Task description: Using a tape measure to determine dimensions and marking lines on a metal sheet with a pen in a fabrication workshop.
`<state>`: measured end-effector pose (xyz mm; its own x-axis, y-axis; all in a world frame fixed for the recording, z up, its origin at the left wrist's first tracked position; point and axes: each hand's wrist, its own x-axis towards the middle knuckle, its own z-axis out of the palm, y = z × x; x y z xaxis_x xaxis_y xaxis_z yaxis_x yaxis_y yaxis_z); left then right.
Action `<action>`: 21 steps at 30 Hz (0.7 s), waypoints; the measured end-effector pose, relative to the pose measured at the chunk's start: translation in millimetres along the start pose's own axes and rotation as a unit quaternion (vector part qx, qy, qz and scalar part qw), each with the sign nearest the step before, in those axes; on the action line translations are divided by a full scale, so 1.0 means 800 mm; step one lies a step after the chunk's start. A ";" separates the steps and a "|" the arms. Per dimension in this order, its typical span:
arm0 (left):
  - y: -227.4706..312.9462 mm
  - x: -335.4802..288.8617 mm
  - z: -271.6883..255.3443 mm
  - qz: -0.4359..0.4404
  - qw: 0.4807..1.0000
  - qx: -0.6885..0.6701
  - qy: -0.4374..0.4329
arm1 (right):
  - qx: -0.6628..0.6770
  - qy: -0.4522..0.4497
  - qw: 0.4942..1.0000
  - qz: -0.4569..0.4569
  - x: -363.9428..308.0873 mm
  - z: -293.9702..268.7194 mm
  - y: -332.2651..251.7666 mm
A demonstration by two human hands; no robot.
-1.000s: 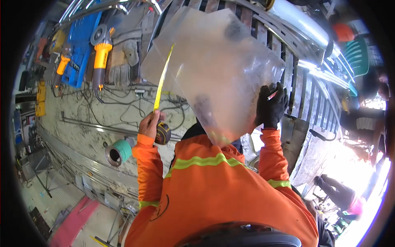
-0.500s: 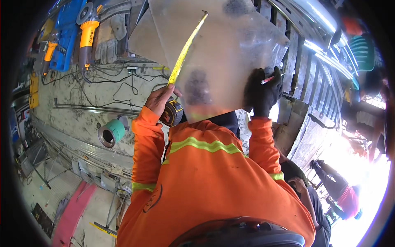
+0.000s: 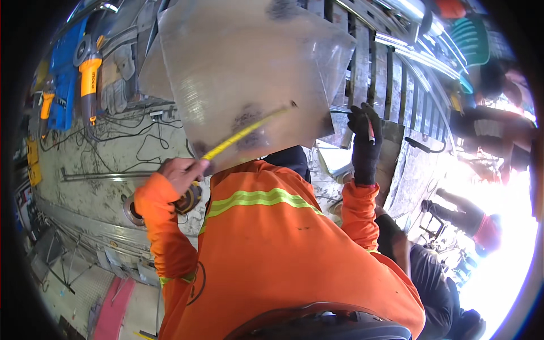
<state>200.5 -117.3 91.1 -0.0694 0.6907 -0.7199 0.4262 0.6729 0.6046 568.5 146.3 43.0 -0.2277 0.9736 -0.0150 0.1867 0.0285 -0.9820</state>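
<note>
A tape measure's yellow blade (image 3: 246,131) slants across the near part of a flat, shiny brownish-grey sheet (image 3: 226,62) with dark smudges. My bare left hand (image 3: 184,173) is closed on the blade at the sheet's near left. Just below that hand is a round black-and-yellow body (image 3: 191,198), apparently the tape's case, partly hidden by my sleeve. To the right of the sheet and apart from it, my right hand (image 3: 365,139), in a dark glove, grips a slim red-and-white pen (image 3: 371,130). The blade's hooked end lies over the sheet, touching neither hand.
At left lie an orange angle grinder (image 3: 89,76), grey gloves (image 3: 118,76), a blue tool case (image 3: 63,68) and loose cables. Metal bars (image 3: 110,177) lie near my left arm. Slats (image 3: 377,85) run right of the sheet. A person in dark clothes (image 3: 433,277) is at lower right.
The blade has swung from steeply upward to slanting right across the sheet. My left hand has moved lower left; my right hand has come off the sheet, still holding the pen. The view has shifted.
</note>
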 end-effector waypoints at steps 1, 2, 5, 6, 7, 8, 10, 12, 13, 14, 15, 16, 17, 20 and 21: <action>0.023 0.010 0.004 0.008 0.999 0.032 -0.031 | -0.025 -0.010 1.000 -0.008 -0.002 -0.003 0.001; 0.026 0.026 0.018 0.028 0.998 0.044 -0.034 | -0.051 -0.021 0.998 -0.015 -0.004 -0.006 0.001; 0.019 0.082 0.064 0.060 0.994 0.078 -0.046 | -0.107 -0.044 0.993 -0.013 -0.015 -0.005 -0.002; 0.027 0.089 0.070 0.050 0.993 0.089 -0.053 | -0.082 -0.056 0.995 -0.018 -0.019 -0.006 0.003; 0.033 0.092 0.073 0.040 0.993 0.098 -0.059 | -0.121 -0.055 0.989 -0.060 -0.020 -0.005 0.011; 0.039 0.091 0.071 0.038 0.993 0.081 -0.073 | -0.138 -0.059 0.986 -0.075 -0.022 -0.003 0.015; 0.039 0.094 0.070 0.040 0.992 0.090 -0.083 | -0.185 -0.072 0.977 -0.077 -0.029 0.005 0.012; 0.039 0.095 0.069 0.036 0.991 0.094 -0.085 | -0.234 -0.065 0.964 -0.110 -0.035 0.014 0.010; 0.040 0.094 0.068 0.031 0.992 0.094 -0.083 | -0.254 -0.060 0.958 -0.119 -0.037 0.018 0.012; 0.040 0.094 0.067 0.027 0.992 0.093 -0.080 | -0.243 -0.060 0.962 -0.110 -0.040 0.019 0.016; 0.036 0.095 0.070 0.040 0.993 0.087 -0.064 | -0.232 -0.063 0.965 -0.102 -0.042 0.019 0.022; 0.029 0.099 0.077 0.053 0.994 0.083 -0.045 | -0.219 -0.064 0.969 -0.094 -0.044 0.019 0.026; 0.022 0.104 0.085 0.065 0.994 0.079 -0.027 | -0.236 -0.058 0.963 -0.121 -0.045 0.018 0.027; 0.004 0.111 0.103 0.099 0.992 0.073 0.038 | -0.213 -0.070 0.966 -0.126 -0.055 0.027 0.021; 0.007 0.110 0.097 0.088 0.993 0.075 0.010 | -0.216 -0.072 0.969 -0.101 -0.059 0.030 0.019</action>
<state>266.9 -73.6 4.7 -0.0004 0.8001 -0.5999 0.5629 0.4960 0.6611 559.1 95.4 24.1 -0.4261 0.8977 0.1120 0.4999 0.3368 -0.7979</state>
